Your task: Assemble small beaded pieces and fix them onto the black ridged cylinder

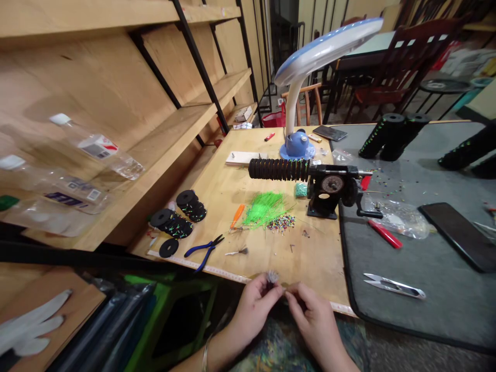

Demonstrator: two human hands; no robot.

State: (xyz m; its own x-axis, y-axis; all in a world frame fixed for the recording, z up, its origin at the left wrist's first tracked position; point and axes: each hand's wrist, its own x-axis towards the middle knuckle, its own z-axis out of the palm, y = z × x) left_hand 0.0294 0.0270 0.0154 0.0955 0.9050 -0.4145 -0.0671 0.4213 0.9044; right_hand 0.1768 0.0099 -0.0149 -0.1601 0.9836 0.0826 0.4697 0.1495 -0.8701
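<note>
One bag [420, 228] holds beads [396, 219]; left hand [253, 305] pinches grey tuft [272, 277].

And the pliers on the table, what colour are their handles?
Blue; the pliers show best in the head view, the only one.

You had vivid green strands [267, 207] before you, multicoloured beads [281, 223], blue-handled pliers [202, 251], an orange-handled tool [237, 215] and a blue-and-white lamp [296, 145].

2 hands [285, 307] pinching a small grey tuft [272, 277].
</note>
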